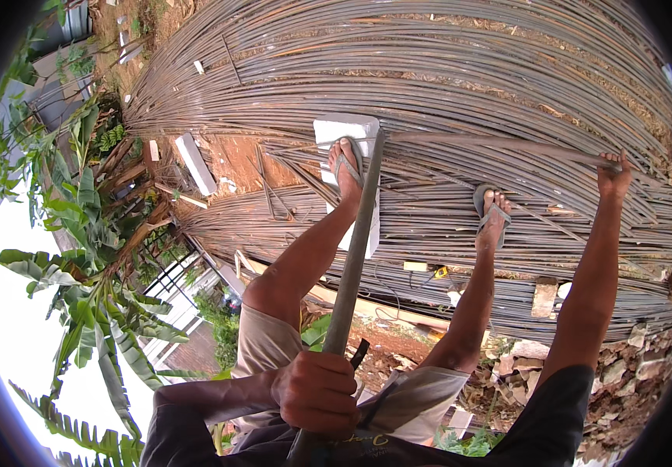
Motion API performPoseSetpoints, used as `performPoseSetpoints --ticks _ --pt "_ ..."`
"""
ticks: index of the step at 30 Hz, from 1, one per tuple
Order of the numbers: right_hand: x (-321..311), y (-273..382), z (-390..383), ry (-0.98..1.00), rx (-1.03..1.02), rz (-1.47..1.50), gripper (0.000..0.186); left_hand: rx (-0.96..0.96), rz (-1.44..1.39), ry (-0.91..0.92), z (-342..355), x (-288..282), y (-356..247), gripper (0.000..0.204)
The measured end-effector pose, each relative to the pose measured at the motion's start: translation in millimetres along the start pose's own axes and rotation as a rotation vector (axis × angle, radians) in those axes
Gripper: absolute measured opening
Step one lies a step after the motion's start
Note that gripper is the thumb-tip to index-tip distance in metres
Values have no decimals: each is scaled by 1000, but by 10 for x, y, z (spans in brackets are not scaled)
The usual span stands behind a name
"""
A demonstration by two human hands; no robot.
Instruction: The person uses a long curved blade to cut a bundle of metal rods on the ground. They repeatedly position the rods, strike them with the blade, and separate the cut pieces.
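My left hand (316, 393) is closed in a fist round a long grey metal pipe (355, 257), held in front of my body. The pipe's far end comes down beside my sandalled left foot, over a white block (351, 127). Out at the right, my right hand (614, 173) is wrapped round the end of a long brownish metal bar (499, 142). That bar runs left toward the pipe's far end; whether the two touch I cannot tell. A thin steel rod (305, 146) crosses the block under my left foot. A short black piece (360, 354) sticks out by my left fist.
Long steel reinforcing rods (429, 62) cover the ground under and beyond my feet. A yellow tape measure (439, 272) lies on them near a small pale block (544, 297). Broken rubble (624, 373) lies at the right, banana plants (87, 194) at the left.
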State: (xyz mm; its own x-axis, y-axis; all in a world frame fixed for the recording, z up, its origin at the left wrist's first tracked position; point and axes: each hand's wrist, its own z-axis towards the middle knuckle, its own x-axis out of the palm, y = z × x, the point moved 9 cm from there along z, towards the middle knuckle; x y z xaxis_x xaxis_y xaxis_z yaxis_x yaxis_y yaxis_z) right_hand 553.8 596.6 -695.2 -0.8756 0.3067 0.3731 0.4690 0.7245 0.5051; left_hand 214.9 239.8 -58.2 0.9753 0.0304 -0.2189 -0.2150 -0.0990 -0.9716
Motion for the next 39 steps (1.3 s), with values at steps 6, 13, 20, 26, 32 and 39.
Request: performPoseSetpoints --ticks 6,13,20,26,32,39 --pt "200 -4 -323 -210 -27 -21 25 35 49 -75 5 160 -38 21" --pt "691 387 -1060 -328 -97 -30 34 75 53 -169 -148 440 -21 20" --pt "1114 737 -2281 -315 -163 -12 25 87 92 -216 -163 218 -80 24" --pt "2271 470 -4076 -368 -252 151 20 55 119 -274 -190 422 57 29" --pt "2309 635 -5021 -34 -228 -10 13 118 -5 -219 -586 586 -42 28" --pt "2947 983 -5296 -274 -473 -54 68 18 -80 -152 -454 183 -130 19"
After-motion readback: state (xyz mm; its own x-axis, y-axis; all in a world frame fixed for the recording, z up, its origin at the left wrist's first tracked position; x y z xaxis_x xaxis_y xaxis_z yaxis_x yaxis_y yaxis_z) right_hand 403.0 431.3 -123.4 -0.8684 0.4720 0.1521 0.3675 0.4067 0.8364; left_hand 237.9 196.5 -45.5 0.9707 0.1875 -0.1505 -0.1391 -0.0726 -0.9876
